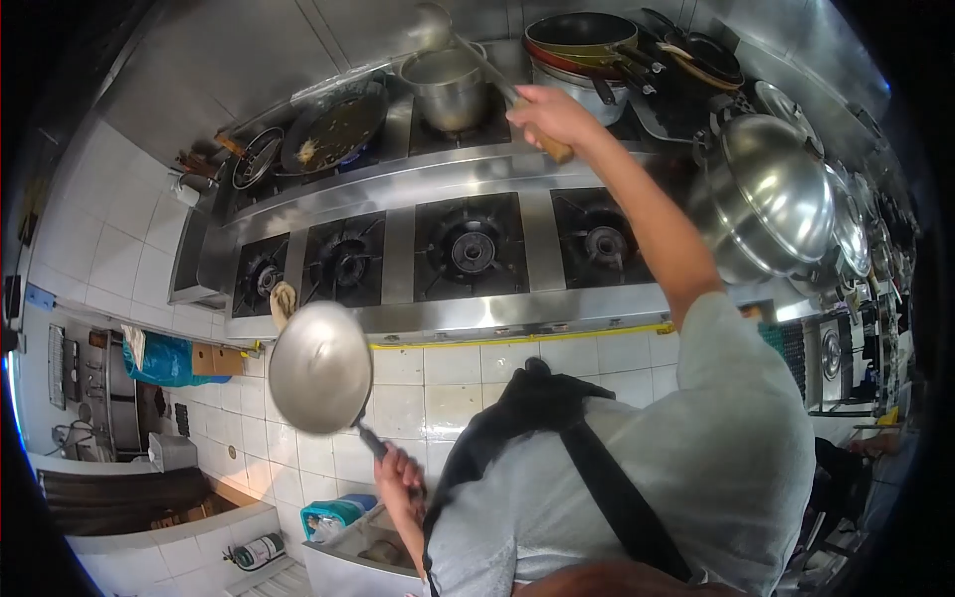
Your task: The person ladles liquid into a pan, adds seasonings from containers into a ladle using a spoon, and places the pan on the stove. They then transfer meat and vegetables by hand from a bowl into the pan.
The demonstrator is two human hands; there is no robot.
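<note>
My left hand (400, 475) is wrapped round the dark handle of a round metal pan (320, 368), held out in front of the stove's front edge. A long ladle (484, 68) with a wooden handle end is gripped in my right hand (560, 117). Its bowl is up at the back wall, above and slightly left of a steel pot (453, 95) on the rear row of the stove. Left of that pot a wide dark pan (336, 127) holds some oily residue.
Four front burners (473, 249) line the steel stove. Stacked pans (582, 35) stand at the back right, with large steel bowls (771, 194) beside them. A cloth (284, 301) hangs at the stove's front left edge. Part of another person (846, 497) shows at far right.
</note>
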